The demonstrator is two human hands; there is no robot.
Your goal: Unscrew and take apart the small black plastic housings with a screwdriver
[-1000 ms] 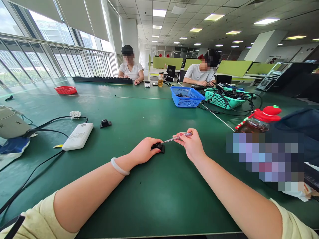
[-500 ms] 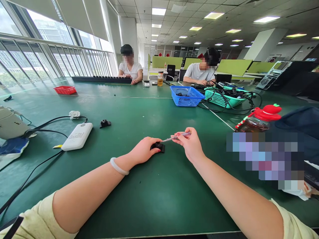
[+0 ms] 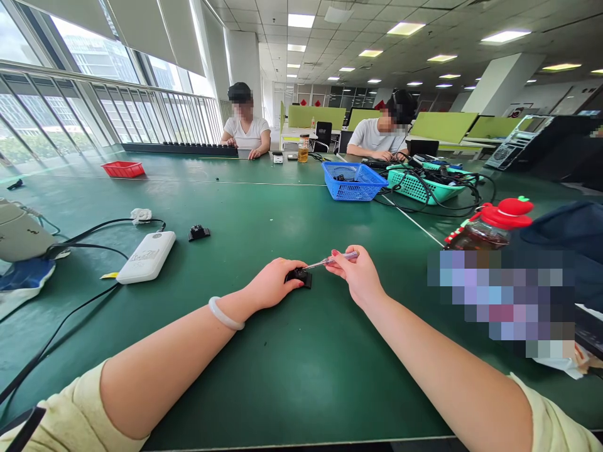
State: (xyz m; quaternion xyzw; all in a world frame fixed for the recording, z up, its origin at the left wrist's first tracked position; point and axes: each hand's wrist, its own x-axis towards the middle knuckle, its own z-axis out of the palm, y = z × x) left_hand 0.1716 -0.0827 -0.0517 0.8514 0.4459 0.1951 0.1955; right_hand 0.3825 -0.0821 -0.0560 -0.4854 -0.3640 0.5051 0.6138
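In the middle of the green table (image 3: 292,376), my left hand (image 3: 271,284) grips a small black part (image 3: 304,278) between thumb and fingers, pressing it against the surface. Its exact kind is too small to make out, and my fingers cover its left side. My right hand (image 3: 358,276) pinches a screwdriver (image 3: 346,257) with a clear purplish handle. The thin shaft points left, and its tip meets the top of the black part. A similar black piece (image 3: 198,233) lies farther off to the left, apart from both hands.
A white power bank (image 3: 147,257) with black cables lies at left. A blue basket (image 3: 354,182), a green basket (image 3: 426,186) of cables and a red tray (image 3: 123,169) stand farther back. A red-lidded jar (image 3: 494,226) is at right. Two people sit across the table.
The screwdriver's handle end and my right hand have dipped slightly; its tip stays at the black part. My left hand holds still. Across the table, a person's long black strip has shifted left.
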